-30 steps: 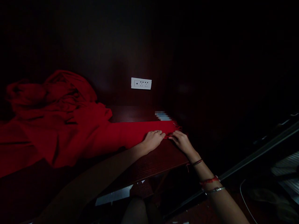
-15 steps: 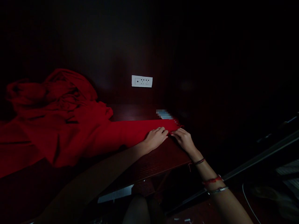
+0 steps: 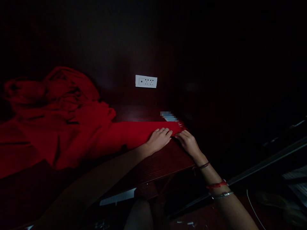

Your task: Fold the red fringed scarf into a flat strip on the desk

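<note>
Location first, then hands?

Wide red woven cloth (image 3: 134,132), on a dark reddish-brown wooden tabletop (image 3: 155,163). Left part heaped and crumpled, right part a flat narrow strip running to the right end of the top. Red knotted fringe (image 3: 182,126) at that end.

Left hand (image 3: 159,139)?

On the strip, near the fringed end. Back of hand up, fingers bent, slim ring (image 3: 164,130) on one. Fingertips at the front edge. Pinching or just pressing? Can't tell, palm side hidden.

Right hand (image 3: 188,142)?

Just beside the left, small gap between. Fingers curled, thumb and fingertips brought together on the cloth's front corner by the fringe. Small pinch, barely any opening.

Wrist stuff?

Right arm: thin dark-red cord bracelet (image 3: 203,165), then a braided bright-red bracelet (image 3: 217,184), then a shiny silver bangle (image 3: 223,195) farthest from the hand.

Around them?

Flat pale-blue pixelated item (image 3: 169,116) right behind the strip; can't tell what. White rectangular socket plate (image 3: 146,81) on the dark wall above. Pale flat sheet (image 3: 118,197) lower down, under the front edge. Thin white cable (image 3: 250,203) at lower right, well apart from the cloth. Rest too dark to label.
</note>
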The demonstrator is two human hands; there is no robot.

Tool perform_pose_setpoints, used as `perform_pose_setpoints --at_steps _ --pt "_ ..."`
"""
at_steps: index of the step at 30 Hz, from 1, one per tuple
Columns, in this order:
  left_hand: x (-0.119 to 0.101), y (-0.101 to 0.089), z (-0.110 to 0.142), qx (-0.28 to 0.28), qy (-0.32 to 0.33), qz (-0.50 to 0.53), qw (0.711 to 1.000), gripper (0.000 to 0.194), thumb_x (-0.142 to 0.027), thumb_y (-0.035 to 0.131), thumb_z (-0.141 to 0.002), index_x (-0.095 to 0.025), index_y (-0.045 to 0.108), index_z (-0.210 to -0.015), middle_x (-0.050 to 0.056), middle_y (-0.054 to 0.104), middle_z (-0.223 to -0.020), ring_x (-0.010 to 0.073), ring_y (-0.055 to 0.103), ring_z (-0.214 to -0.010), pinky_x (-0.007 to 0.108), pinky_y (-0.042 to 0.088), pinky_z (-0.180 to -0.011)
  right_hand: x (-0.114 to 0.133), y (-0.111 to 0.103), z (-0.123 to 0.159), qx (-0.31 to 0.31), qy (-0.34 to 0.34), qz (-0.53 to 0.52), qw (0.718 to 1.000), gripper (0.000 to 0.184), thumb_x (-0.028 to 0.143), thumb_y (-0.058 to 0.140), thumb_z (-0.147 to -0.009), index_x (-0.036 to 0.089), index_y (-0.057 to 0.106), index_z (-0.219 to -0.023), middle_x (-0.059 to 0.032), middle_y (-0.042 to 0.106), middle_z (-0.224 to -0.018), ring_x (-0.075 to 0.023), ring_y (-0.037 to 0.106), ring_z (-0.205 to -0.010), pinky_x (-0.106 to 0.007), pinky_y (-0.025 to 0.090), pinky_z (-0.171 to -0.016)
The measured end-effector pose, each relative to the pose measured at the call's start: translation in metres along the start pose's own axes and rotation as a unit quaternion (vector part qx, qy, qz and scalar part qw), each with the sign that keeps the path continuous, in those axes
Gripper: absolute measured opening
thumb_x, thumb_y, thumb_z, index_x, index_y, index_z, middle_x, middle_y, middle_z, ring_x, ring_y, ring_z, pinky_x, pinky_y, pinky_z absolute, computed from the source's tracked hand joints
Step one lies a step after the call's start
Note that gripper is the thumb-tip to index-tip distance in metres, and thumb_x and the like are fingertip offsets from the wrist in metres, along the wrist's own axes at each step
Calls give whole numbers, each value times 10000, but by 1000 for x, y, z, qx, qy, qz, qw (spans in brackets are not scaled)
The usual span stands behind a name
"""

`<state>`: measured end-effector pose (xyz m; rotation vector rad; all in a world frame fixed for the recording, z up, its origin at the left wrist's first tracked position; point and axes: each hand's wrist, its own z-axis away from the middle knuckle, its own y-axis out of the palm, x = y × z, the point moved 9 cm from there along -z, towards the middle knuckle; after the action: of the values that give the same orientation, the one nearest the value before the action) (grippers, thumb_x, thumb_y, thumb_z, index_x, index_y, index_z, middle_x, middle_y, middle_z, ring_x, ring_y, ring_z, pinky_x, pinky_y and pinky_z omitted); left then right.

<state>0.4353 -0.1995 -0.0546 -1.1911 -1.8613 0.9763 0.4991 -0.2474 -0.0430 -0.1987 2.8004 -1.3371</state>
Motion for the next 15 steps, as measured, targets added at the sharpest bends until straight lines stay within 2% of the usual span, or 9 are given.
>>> perform_pose_setpoints --at_steps 2,5,7,10,15 --pt "-3 2 0 6 20 3 1000 198 -214 359 -852 -165 487 -994 64 549 -966 177 512 -893 300 391 -760 2 0 0 0 -3 -13 1000 174 246 422 -823 170 578 -808 -60 568 -738 -169 496 -703 -293 417 -666" --pt "3 6 1 13 -6 5 1000 180 -199 349 -856 -168 504 -941 54 558 -933 172 528 -854 290 407 -726 1 4 1 17 -3 -27 999 180 270 459 -805 176 559 -921 -62 582 -812 -178 511 -753 -308 419 -703" --pt "7 6 1 11 -27 17 999 219 -297 349 -858 -165 491 -958 58 551 -945 180 531 -846 288 421 -694 -2 9 3 36 -2 -20 999 176 259 460 -805 176 564 -920 -58 589 -806 -177 520 -749 -312 420 -705" --pt "5 6 2 18 -12 28 999 331 -433 393 -814 -165 476 -989 68 535 -981 198 520 -879 292 429 -685 -5 11 4 42 4 -4 999 161 228 436 -817 177 588 -838 -50 593 -766 -170 526 -725 -308 420 -696" --pt "2 7 2 33 -1 10 999 173 -222 366 -849 -186 496 -958 50 539 -962 176 522 -869 284 425 -698 -2 -3 2 -15 13 -13 1000 168 231 419 -825 177 577 -838 -56 579 -781 -170 512 -740 -300 417 -698"
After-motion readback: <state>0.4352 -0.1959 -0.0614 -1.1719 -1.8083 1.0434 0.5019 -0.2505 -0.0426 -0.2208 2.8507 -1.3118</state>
